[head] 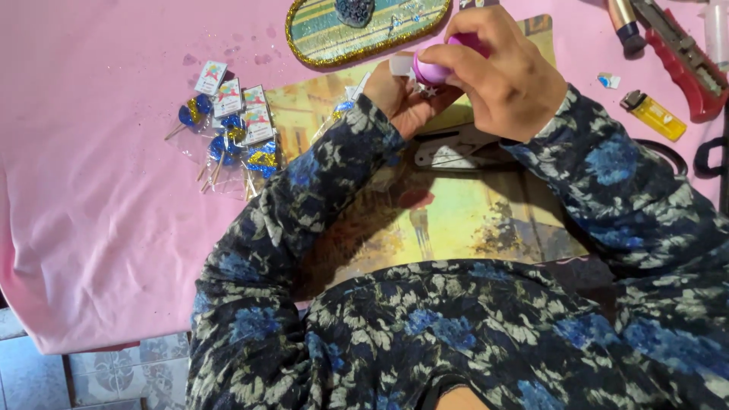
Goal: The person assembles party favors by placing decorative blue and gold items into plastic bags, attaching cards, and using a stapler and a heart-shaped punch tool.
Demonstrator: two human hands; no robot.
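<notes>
Long dark sleeves (304, 197) with blue-and-grey floral print.

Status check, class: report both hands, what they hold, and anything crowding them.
Right hand grips small pink tool. Left hand beneath it, contents unclear. Wrapped blue-gold picks lie apart, left side.

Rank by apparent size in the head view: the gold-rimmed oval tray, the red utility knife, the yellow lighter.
1. gold-rimmed oval tray, largest, though its top is cut off by the frame edge.
2. red utility knife, clearly smaller, also partly cut off.
3. yellow lighter, smallest.
All lie on the pink tablecloth at similar distance, so the order holds.
</notes>
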